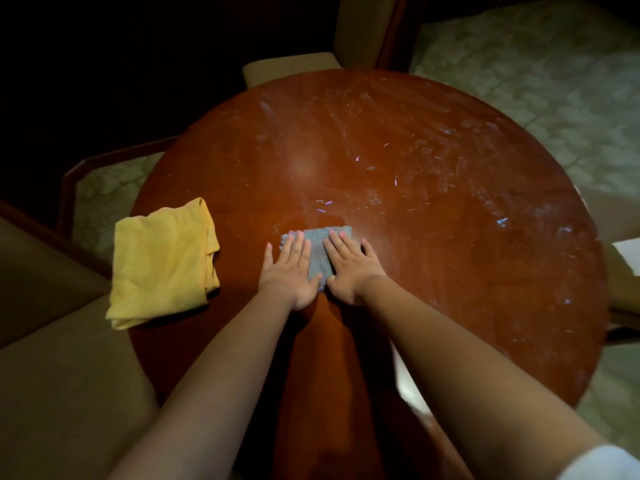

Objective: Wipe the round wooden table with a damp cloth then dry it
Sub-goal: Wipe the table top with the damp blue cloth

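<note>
Grey cloth [320,251] on table [433,202]: left hand [290,268], right hand [349,268] press it, fingers straight.

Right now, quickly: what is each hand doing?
Left hand: open, fingers flat, pressing the grey cloth.
Right hand: open, fingers flat, pressing the same cloth.

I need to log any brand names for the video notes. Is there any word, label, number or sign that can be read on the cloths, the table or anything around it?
None. The grey cloth under both hands, the folded yellow cloth and the round wooden table show no print or tag. The white sheet at the right edge appears blank.
</note>
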`<state>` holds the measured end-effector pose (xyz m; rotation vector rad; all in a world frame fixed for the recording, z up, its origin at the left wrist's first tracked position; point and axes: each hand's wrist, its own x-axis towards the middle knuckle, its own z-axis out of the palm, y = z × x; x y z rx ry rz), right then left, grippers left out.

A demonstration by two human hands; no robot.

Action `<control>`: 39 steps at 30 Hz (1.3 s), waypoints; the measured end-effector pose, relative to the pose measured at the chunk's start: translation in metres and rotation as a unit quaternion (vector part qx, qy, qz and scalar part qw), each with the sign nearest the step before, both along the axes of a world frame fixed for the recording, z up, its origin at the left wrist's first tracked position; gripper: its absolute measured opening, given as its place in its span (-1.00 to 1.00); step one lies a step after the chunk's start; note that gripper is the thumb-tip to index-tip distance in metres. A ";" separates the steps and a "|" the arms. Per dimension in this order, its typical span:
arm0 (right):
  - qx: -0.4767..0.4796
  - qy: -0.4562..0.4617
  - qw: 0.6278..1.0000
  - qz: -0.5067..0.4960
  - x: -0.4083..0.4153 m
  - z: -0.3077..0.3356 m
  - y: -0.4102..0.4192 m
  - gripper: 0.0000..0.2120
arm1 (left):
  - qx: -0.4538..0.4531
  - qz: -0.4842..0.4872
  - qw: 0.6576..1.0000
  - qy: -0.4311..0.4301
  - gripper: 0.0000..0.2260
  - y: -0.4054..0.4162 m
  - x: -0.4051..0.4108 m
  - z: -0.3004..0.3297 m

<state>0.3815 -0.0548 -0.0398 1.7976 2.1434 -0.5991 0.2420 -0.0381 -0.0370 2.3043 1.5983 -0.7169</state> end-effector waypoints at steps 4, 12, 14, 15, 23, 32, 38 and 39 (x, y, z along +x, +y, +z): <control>-0.001 0.003 1.000 0.004 0.004 0.005 -0.041 -0.32 | 0.001 -0.020 1.000 -0.011 -0.37 -0.039 -0.005 0.002; -0.001 0.004 1.000 0.010 0.019 0.011 -0.149 -0.23 | -0.011 -0.084 0.996 -0.025 -0.36 -0.139 -0.006 0.005; -0.001 0.005 1.000 0.011 0.019 0.011 -0.176 -0.09 | -0.010 -0.109 0.994 -0.017 -0.36 -0.161 -0.009 0.005; 0.000 0.004 1.000 0.011 0.019 0.010 -0.188 -0.06 | -0.009 -0.121 0.993 -0.014 -0.36 -0.170 -0.010 0.006; 0.003 0.002 1.000 0.016 0.025 0.013 -0.247 -0.10 | -0.024 -0.191 0.981 0.006 -0.35 -0.212 -0.011 0.011; 0.002 0.009 1.000 0.016 0.042 0.007 -0.276 -0.22 | -0.027 -0.237 0.971 0.006 -0.36 -0.226 -0.005 0.006; 0.005 0.007 1.000 -0.014 0.054 0.007 -0.255 -0.12 | -0.018 -0.231 0.973 -0.001 -0.35 -0.208 0.014 0.006; 0.001 0.005 1.000 -0.021 0.056 0.008 -0.249 -0.12 | -0.017 -0.226 0.974 0.001 -0.35 -0.204 0.020 0.006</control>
